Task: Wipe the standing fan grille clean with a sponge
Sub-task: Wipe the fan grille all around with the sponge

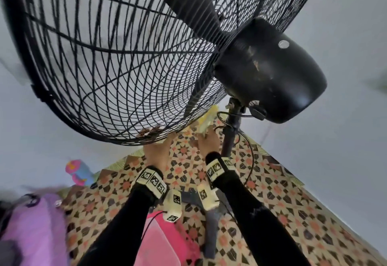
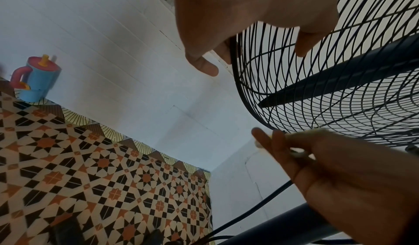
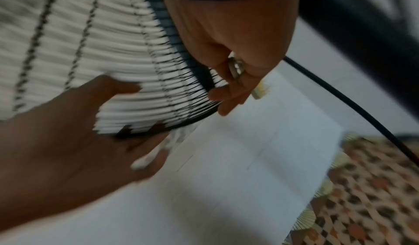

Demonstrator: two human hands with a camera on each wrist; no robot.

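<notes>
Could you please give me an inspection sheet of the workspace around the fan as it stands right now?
Surface: patterned tile floor, seen below the fan.
Job's things: black wire fan grille with a blade inside; yellow sponge pressed up at the grille's lower rear part, near the pole.
Clutter: blue and pink toy jug by the wall; purple object and pink container at the lower edge.
Grippers: left hand holds the grille's bottom rim; right hand holds the sponge.
Cables: black cord hangs beside the pole.
Surroundings: plain white walls; black motor housing behind the grille.
</notes>
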